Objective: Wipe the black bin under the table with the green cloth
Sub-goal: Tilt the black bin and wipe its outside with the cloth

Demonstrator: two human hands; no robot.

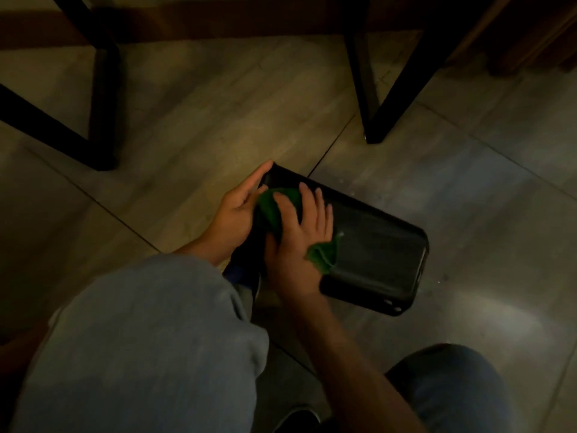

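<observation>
The black bin (379, 254) lies on its side on the tiled floor, its long flat face turned up. My left hand (237, 214) grips the bin's far-left end and steadies it. My right hand (299, 239) lies flat on the upper face, fingers spread, pressing the green cloth (274, 207) against the bin. Cloth shows above the hand and bunches out again under the palm's right side. The light is dim.
Black table legs (371, 98) stand just beyond the bin, and another dark frame (103, 114) stands at left. My knees in blue jeans (150, 345) fill the bottom of the view, with a dark shoe (296, 417) between them. Grey floor tiles (468, 182) lie to the right.
</observation>
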